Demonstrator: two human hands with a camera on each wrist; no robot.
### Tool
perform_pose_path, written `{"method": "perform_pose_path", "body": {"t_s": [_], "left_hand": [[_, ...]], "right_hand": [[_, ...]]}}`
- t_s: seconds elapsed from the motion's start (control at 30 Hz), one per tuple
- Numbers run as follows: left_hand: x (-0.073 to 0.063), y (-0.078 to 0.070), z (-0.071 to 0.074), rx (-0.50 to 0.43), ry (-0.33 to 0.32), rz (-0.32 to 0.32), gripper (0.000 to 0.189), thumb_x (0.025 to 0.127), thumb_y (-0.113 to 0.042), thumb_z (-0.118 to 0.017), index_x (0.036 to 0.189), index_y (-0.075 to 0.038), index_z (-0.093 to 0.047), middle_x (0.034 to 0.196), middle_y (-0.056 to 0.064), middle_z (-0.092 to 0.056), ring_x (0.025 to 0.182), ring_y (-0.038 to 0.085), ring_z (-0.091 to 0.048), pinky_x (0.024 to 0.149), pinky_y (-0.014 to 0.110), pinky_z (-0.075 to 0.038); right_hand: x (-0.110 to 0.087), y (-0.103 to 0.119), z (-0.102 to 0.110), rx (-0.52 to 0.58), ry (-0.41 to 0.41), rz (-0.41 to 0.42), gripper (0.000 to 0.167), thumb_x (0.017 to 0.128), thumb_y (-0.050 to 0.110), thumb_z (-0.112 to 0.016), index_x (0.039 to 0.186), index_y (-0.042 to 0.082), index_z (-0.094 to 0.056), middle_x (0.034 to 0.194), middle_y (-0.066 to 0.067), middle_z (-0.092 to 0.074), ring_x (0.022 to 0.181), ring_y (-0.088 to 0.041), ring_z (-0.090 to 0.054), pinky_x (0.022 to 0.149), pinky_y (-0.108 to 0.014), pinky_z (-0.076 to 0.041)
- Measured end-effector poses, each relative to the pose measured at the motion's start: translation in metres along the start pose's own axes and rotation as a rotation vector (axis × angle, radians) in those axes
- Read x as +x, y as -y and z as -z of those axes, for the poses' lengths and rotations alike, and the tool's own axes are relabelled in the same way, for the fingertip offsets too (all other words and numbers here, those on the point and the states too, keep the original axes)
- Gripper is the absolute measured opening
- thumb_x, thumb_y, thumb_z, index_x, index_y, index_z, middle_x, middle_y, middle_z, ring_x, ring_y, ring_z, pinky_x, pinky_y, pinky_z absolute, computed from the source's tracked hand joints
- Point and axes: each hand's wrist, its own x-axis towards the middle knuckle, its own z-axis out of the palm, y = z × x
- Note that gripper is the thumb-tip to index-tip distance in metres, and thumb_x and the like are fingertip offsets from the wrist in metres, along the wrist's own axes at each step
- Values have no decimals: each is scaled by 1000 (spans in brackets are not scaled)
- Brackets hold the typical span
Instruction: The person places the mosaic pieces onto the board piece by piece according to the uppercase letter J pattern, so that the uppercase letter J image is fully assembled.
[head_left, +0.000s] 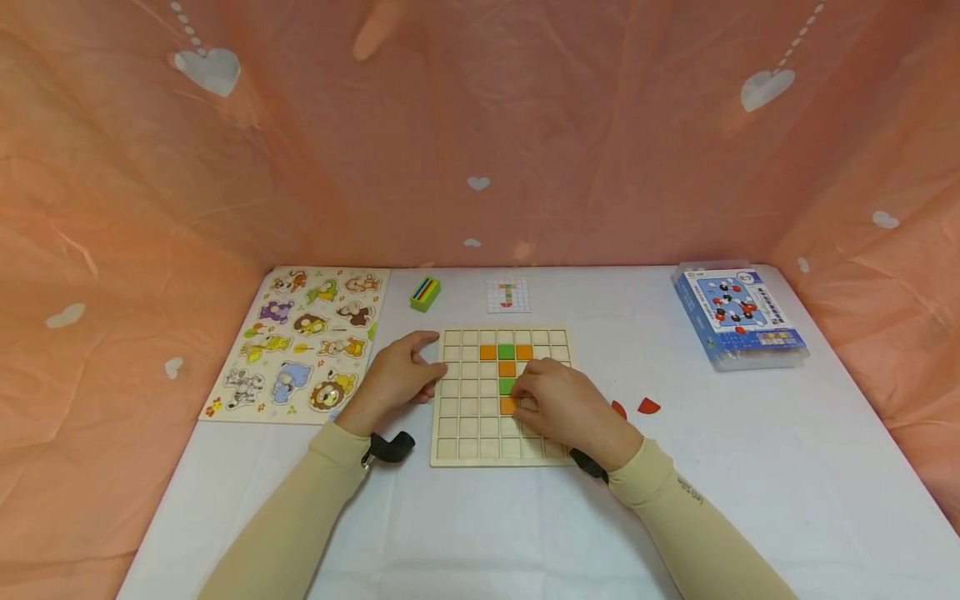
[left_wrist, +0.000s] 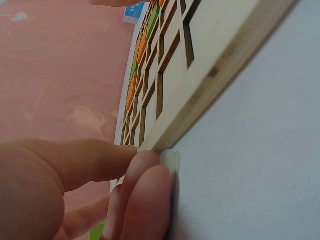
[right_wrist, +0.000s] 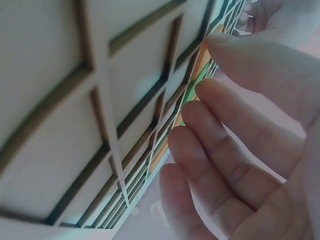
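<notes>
A square wooden grid board (head_left: pixel 468 429) lies in front of the person, with orange and green square tiles set in a T shape. My left hand (head_left: pixel 397 371) pinches its left edge, the thumb (left_wrist: pixel 107 157) at the rim and the fingers bent against the side. Over the board's right half, my right hand (head_left: pixel 562 400) touches the lowest orange tile (head_left: pixel 507 406) with its thumb tip. In the right wrist view the other fingertips (right_wrist: pixel 182 142) are spread apart near the grid, loosely bent. That tile sits in its cell, just below a green tile (head_left: pixel 507 386).
Two red quarter-round pieces (head_left: pixel 648 406) lie right of the board, one partly behind the right hand. Behind the board are a pattern card (head_left: pixel 495 305) and a small green striped block (head_left: pixel 425 294). An animal puzzle (head_left: pixel 303 343) lies left, a plastic case (head_left: pixel 738 317) right.
</notes>
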Motion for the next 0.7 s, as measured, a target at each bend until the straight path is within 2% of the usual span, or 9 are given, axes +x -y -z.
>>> {"method": "perform_pose_path", "body": {"t_s": [0.3,0.7], "left_hand": [[0,0,0,4,-2,-3,64,100,-19,-75,159,-16,-51,78,6,-70,59,12,-68,59,26,-63],[0,-1,1,4,1,-4,64,100,-19,-75,159,-17,-52,78,6,-70,59,12,-68,59,26,-62]], "right_hand": [[0,-2,1,-4,-16,7,6,87,17,-84,92,16,-82,92,6,-68,92,-14,-64,76,-29,-59],[-1,-3,5,-2,-8,-6,14,89,24,-87,97,14,-83,96,5,-70,94,-15,-65,81,-34,-60]]}}
